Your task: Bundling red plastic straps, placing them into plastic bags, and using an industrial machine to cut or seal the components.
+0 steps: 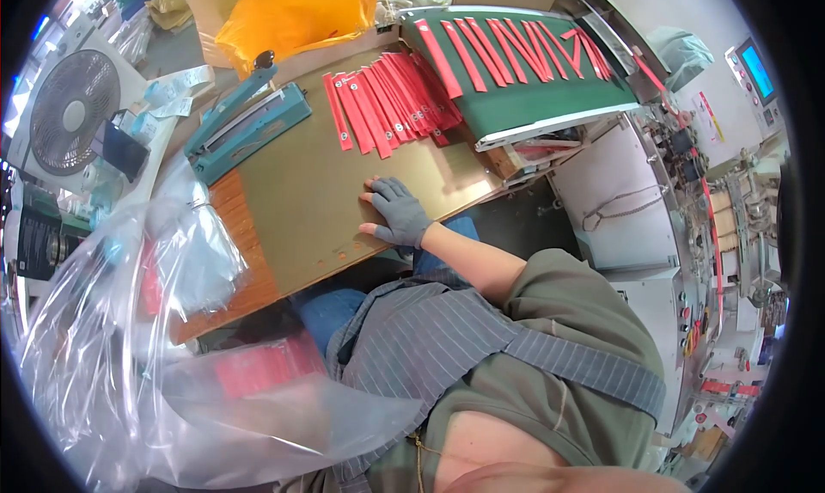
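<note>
My right hand [397,212], in a grey fingerless glove, rests palm down near the front edge of an olive-brown table top [301,192] and holds nothing. Its fingers are slightly spread. Beyond the hand, a fanned row of long red flat packets [391,102] lies on the table. More red packets [516,50] lie spread on a green conveyor belt [550,102] that ends over the table's far right side. My left hand is out of sight. My striped apron and olive sleeve fill the lower right.
A teal hand sealer [249,123] lies at the table's far left, an orange plastic bag [292,12] behind it. A large clear plastic bag [155,364] holding red packets [266,364] fills the lower left. A white fan [69,110] stands far left. A packing machine [713,235] stands right.
</note>
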The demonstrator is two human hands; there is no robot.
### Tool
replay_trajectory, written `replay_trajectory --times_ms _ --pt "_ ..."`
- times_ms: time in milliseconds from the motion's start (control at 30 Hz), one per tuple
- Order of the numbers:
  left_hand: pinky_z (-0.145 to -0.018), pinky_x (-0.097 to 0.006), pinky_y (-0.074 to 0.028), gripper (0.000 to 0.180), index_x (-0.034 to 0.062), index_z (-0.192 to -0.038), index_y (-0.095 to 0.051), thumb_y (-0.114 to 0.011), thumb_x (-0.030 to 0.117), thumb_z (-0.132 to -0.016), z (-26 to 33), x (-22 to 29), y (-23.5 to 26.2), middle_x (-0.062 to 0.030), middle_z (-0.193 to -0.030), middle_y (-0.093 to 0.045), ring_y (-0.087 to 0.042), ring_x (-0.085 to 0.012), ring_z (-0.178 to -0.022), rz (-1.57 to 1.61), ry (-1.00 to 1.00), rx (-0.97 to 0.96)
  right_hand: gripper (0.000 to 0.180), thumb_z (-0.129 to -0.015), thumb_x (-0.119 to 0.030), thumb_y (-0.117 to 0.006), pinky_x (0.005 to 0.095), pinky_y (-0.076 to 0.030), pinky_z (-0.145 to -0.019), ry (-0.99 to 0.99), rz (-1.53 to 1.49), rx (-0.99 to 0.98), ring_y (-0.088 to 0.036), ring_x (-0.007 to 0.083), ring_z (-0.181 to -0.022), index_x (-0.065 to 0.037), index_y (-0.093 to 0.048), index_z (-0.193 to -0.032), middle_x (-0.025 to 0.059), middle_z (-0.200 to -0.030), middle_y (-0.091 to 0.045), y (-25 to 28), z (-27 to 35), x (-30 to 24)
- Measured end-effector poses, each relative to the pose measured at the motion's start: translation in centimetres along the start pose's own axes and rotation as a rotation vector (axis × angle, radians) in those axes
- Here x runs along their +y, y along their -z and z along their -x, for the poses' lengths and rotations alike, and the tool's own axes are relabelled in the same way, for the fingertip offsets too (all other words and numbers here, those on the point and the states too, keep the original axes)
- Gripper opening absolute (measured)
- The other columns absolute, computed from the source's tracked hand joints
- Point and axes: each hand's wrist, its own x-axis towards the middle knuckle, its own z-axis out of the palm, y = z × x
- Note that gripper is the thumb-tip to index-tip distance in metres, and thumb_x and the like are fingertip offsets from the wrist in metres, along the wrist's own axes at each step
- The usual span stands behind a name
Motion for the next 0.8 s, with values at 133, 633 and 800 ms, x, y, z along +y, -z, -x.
replay_trajectory --times_ms 133,633,800 --pt "-0.111 -0.042 -0.020 0.057 0.0149 -0.140 -0.033 -0.058 0.021 -0.089 -1.3 -0.6 0.2 -0.0157 -0.140 -0.037 -0.026 -0.0207 -0.135 0.238 0.121 0.049 0.055 -0.078 -0.048 -0.059 0.0464 -0.031 -0.101 0.027 -0.092 0.039 -0.039 0.0397 -0.119 -0.003 -0.053 -0.110 0.0201 -0.124 -0.045 -0.2 -0.5 -0.7" --pt "-0.112 -0.043 -0.016 0.069 -0.0079 -0.136 -0.028 -0.047 0.040 -0.090 13.0 26.1 25.7 -0.0282 -0.141 -0.027 -0.024 -0.0401 -0.133 2.073 -0.693 -0.425 0.029 -0.084 -0.022 -0.062 0.0311 -0.049 -0.078 -0.288 -0.519 0.343 -0.064 0.0213 -0.086 -0.001 -0.062 -0.103 0.0132 -0.093 -0.066 16.4 -2.6 8.3" --pt "-0.110 -0.044 -0.018 0.060 -0.0060 -0.131 -0.037 -0.048 0.037 -0.091 13.4 27.6 31.5 -0.0277 -0.138 -0.033 -0.027 -0.0403 -0.131 2.308 -0.807 -0.683 0.032 -0.086 -0.032 -0.056 0.0361 -0.048 -0.080 -0.453 -0.115 0.578 -0.061 0.0284 -0.091 -0.006 -0.061 -0.104 0.0138 -0.096 -0.064 25.3 -8.0 22.6"
